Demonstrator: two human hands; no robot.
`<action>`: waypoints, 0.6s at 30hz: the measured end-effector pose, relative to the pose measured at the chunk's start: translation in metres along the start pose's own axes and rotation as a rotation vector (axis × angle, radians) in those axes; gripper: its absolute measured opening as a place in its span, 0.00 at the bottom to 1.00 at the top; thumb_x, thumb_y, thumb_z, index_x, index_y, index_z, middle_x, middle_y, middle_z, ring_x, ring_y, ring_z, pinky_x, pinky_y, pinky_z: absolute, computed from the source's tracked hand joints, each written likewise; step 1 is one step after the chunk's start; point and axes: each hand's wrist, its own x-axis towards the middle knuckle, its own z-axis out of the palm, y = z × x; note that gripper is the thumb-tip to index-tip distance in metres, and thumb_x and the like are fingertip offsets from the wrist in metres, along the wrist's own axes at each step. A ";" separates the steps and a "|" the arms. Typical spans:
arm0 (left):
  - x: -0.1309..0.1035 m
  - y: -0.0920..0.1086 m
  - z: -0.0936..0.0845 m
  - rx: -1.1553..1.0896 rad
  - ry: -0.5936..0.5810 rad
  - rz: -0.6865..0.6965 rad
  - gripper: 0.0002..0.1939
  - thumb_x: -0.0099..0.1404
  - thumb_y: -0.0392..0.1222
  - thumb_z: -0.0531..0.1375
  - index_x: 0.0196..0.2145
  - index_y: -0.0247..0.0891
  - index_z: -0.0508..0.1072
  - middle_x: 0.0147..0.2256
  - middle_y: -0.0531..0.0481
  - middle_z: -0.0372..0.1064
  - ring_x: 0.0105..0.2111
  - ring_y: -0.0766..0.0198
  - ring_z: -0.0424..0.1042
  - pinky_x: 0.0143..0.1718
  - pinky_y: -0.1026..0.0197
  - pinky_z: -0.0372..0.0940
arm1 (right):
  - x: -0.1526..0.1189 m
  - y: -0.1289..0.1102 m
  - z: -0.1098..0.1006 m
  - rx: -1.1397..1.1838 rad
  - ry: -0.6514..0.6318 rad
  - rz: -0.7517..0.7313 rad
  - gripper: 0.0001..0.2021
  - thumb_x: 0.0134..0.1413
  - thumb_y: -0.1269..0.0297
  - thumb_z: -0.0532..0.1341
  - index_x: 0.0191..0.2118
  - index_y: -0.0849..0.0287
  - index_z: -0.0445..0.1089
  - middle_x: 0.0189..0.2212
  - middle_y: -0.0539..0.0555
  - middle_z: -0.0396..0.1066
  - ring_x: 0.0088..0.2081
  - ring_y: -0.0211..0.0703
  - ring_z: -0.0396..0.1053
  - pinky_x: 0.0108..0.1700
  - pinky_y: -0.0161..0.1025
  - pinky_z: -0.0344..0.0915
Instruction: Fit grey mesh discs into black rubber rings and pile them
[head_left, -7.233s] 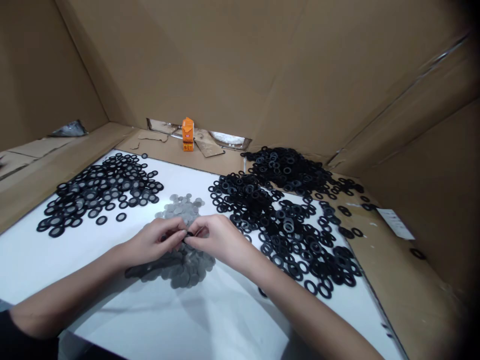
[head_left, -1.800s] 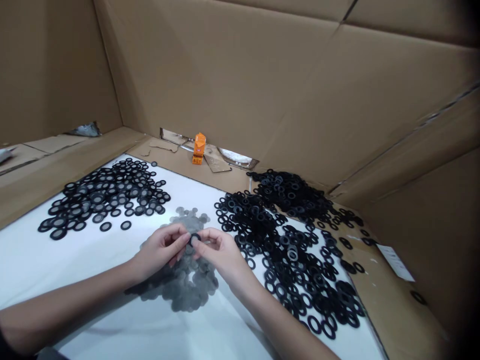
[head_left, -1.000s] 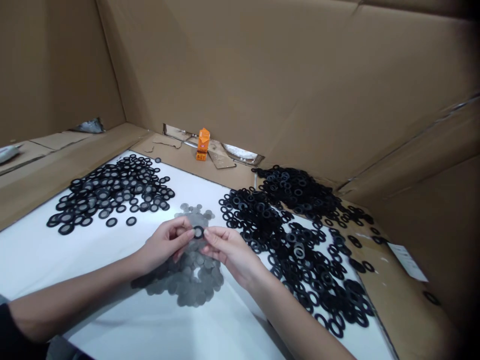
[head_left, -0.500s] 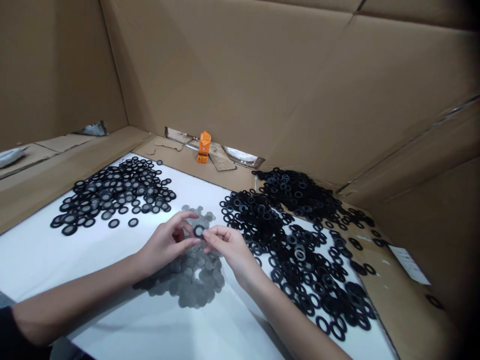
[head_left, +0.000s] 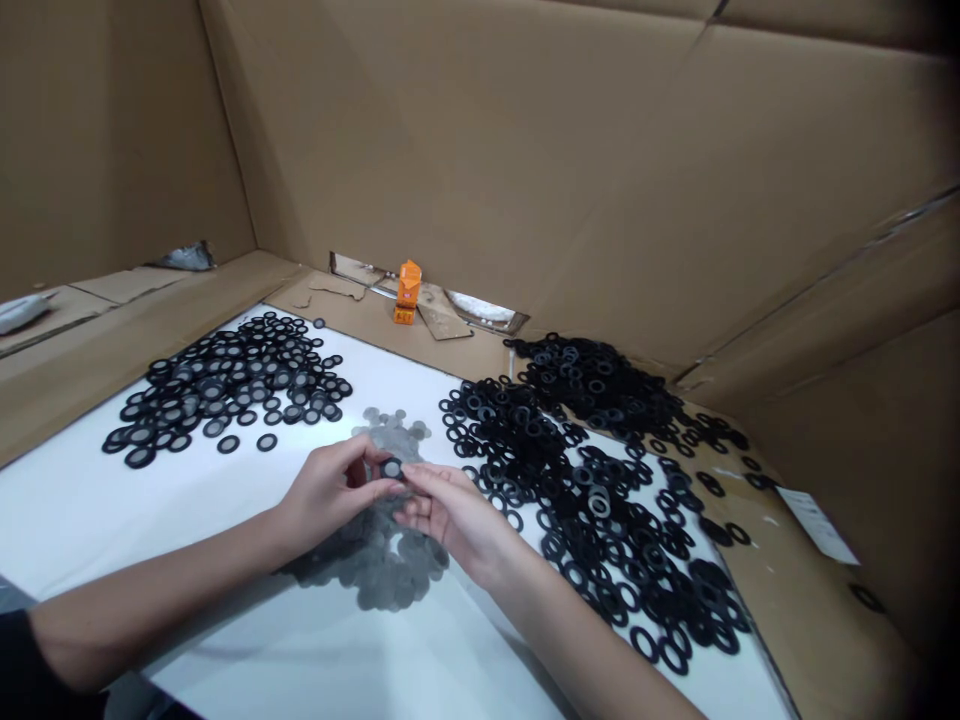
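Observation:
Between my two hands, above a pile of grey discs (head_left: 390, 580), is a black ring (head_left: 391, 468) with a lighter grey centre. My left hand (head_left: 330, 495) pinches the ring from the left with thumb and fingers. From the right, the thumb and forefinger of my right hand (head_left: 457, 515) close on its edge, the other fingers curled below. Black rings with grey centres (head_left: 225, 385) are spread at the left of the white board (head_left: 247, 520). Many open black rings (head_left: 600, 530) lie in a heap on the right.
Tall cardboard walls (head_left: 480, 150) enclose the work surface. A small orange box (head_left: 407, 292) stands at the back near a cut-out. Beyond the board's right edge lie more black rings (head_left: 600, 385) and a white paper label (head_left: 817, 524).
My left fingers have closed in on the ring, which has shifted slightly left and tilted. My right hand has turned, and its lower fingers now show.

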 end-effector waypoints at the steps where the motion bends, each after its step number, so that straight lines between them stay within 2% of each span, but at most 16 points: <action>1: 0.000 0.000 0.000 0.000 -0.003 -0.004 0.12 0.58 0.46 0.63 0.28 0.36 0.67 0.20 0.57 0.63 0.20 0.70 0.61 0.22 0.69 0.58 | 0.000 0.000 0.000 0.021 0.014 0.019 0.12 0.43 0.62 0.70 0.33 0.65 0.74 0.27 0.51 0.73 0.22 0.28 0.65 0.36 0.34 0.67; 7: -0.003 0.000 0.002 -0.014 -0.011 0.006 0.13 0.59 0.48 0.62 0.27 0.36 0.66 0.20 0.57 0.62 0.20 0.70 0.60 0.23 0.68 0.58 | 0.001 -0.002 -0.001 0.085 0.079 0.105 0.11 0.40 0.65 0.71 0.30 0.64 0.73 0.23 0.49 0.72 0.22 0.30 0.65 0.34 0.35 0.68; 13: -0.002 -0.001 0.001 -0.005 -0.034 0.044 0.11 0.59 0.46 0.62 0.36 0.37 0.70 0.22 0.56 0.66 0.21 0.70 0.63 0.24 0.68 0.60 | 0.003 -0.003 -0.004 0.076 0.015 0.146 0.11 0.43 0.64 0.70 0.31 0.64 0.72 0.23 0.47 0.71 0.20 0.28 0.63 0.35 0.36 0.69; 18: 0.000 0.000 -0.003 0.064 -0.038 0.063 0.12 0.59 0.49 0.61 0.33 0.37 0.70 0.21 0.55 0.66 0.20 0.69 0.63 0.24 0.68 0.60 | 0.003 -0.005 -0.005 0.078 -0.042 0.180 0.09 0.47 0.63 0.67 0.33 0.63 0.72 0.24 0.48 0.71 0.21 0.30 0.66 0.36 0.36 0.69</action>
